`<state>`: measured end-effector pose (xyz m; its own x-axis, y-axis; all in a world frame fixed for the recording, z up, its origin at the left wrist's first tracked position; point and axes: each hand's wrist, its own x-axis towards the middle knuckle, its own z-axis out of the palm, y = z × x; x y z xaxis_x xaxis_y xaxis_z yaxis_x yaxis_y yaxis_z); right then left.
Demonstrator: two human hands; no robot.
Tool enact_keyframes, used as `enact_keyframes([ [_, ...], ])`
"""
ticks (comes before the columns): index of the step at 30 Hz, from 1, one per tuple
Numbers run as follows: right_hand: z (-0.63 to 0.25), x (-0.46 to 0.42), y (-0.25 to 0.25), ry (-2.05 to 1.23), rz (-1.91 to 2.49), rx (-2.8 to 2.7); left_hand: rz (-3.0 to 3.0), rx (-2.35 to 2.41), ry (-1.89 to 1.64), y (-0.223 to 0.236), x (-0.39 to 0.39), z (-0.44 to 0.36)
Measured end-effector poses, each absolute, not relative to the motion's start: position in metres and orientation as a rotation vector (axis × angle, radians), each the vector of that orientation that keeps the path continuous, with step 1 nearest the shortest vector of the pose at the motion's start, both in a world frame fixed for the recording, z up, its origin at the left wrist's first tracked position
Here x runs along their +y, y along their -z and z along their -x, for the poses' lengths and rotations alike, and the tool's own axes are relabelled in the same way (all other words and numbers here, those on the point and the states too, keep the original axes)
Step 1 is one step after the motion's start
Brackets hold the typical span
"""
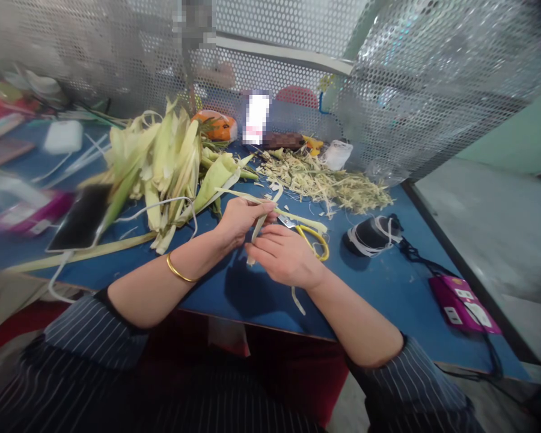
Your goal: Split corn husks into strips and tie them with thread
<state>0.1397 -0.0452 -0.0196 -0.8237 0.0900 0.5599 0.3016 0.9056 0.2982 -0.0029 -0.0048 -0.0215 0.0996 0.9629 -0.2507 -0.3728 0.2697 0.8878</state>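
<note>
Pale strips of corn husk (258, 227) cross between my two hands over the blue table. My left hand (243, 221), with a gold bangle at the wrist, pinches the strips between thumb and fingers. Close against it, my right hand (285, 251) has its fingers curled in on the lower part of a strip. Yellow-handled scissors (325, 248) lie just beyond my right hand, their blades partly covered by it. A heap of whole corn husks (162, 162) lies left of my hands. Behind them is a pile of shredded husk (324, 180).
A black phone (85, 213) on a white cable lies at the left. Right of my hands is a dark object wrapped in white string (373, 234), then a magenta power strip (464, 304). A lit phone (256, 117) stands before the perforated metal screen (270, 72).
</note>
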Motion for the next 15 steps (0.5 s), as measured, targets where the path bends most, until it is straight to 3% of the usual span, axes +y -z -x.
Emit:
enact_keyframes([
  [4,-0.145,-0.042,0.019,0.555,0.416,-2.49,-0.779,0.982,-1.145,0.02,-0.001,0.007],
  [7,-0.156,-0.034,0.015,0.533,0.87,-2.204,-0.847,0.937,-1.134,0.014,0.0,0.01],
  [10,-0.167,-0.024,0.013,0.393,1.232,-2.044,-0.896,0.972,-1.114,0.009,-0.001,0.011],
  [15,-0.167,-0.019,0.015,0.108,1.304,-2.188,-0.882,1.025,-1.069,0.008,-0.004,0.008],
])
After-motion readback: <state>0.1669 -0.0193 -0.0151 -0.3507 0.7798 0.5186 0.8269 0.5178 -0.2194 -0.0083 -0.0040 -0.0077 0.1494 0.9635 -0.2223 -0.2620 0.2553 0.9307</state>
